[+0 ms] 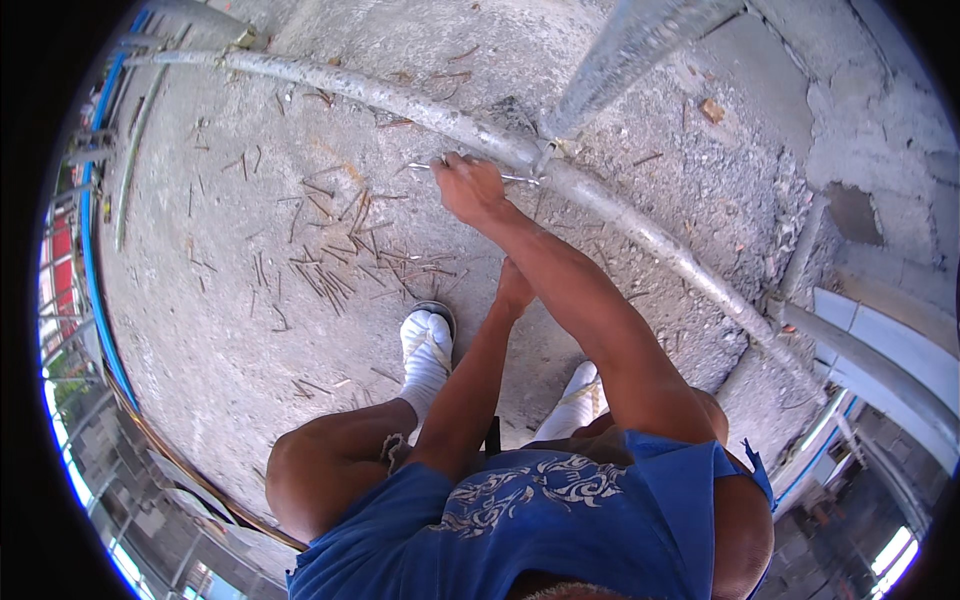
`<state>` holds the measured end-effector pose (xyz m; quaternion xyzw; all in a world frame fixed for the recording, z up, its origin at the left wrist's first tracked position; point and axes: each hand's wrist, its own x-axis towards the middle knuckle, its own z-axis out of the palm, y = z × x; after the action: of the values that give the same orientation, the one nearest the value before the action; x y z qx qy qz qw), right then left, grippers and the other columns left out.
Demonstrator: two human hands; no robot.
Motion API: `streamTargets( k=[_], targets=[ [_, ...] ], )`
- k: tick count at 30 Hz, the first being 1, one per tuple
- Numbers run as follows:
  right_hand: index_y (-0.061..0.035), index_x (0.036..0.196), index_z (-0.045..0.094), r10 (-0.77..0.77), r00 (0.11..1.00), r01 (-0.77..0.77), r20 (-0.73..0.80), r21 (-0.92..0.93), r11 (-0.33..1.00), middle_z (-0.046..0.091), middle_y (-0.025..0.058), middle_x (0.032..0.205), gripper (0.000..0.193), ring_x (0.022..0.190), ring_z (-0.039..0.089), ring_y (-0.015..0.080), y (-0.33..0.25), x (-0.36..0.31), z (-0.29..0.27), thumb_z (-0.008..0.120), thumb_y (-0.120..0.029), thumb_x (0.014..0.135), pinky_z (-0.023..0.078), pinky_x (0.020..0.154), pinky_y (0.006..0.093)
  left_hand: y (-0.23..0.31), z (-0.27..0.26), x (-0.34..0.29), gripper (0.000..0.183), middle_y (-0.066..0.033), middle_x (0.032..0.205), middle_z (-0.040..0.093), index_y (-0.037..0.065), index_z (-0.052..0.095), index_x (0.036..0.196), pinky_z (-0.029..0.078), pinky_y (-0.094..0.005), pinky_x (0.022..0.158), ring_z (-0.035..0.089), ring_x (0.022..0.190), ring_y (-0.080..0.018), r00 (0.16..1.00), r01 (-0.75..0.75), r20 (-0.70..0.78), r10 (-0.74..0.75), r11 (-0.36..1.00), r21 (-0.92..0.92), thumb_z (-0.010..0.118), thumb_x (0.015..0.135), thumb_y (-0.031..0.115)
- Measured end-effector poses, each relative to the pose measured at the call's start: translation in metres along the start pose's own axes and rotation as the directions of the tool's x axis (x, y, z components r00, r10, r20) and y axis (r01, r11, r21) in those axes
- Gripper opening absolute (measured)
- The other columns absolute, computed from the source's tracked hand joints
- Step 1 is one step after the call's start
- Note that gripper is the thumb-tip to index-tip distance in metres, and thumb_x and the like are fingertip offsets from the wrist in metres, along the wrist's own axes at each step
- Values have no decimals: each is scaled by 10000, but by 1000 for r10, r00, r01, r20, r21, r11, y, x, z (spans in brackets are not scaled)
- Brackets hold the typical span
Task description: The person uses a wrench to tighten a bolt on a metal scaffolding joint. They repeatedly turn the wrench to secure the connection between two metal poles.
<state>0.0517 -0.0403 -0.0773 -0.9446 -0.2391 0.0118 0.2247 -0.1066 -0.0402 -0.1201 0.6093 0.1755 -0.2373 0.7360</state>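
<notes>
Silver wrench in your closed right hand sits just near of a steel pipe. Your left hand is partly behind your right forearm; its grip cannot be told.

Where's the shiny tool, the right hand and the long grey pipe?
Shiny tool (520, 180): head view, part right of the hand.
Right hand (471, 188): head view, back of the hand.
Long grey pipe (497, 142): head view, middle stretch.
</notes>
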Motion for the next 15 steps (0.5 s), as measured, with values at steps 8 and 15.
streamTargets(
  k=[8,15],
  targets=[
    [-48,1066,630,103,994,-93,-37,212,973,642,141,1032,248,1017,614,325,-27,-5,-50,589,-120,832,486,889,473,-66,-9,35,360,-96,1179,580,79,502,1241,470,-382,933,552,1097,-211,962,22,236,138,822,-569,595,939,251],
    [16,1107,589,142,990,-141,-2,84,986,602,172,1110,276,1112,559,321,-18,-12,-15,521,-78,858,418,985,504,-60,-13,84,367,-95,1146,570,95,482,1243,497,-408,887,556,1021,-232,937,-321,-47,346,801,-505,557,950,302]
  ],
)
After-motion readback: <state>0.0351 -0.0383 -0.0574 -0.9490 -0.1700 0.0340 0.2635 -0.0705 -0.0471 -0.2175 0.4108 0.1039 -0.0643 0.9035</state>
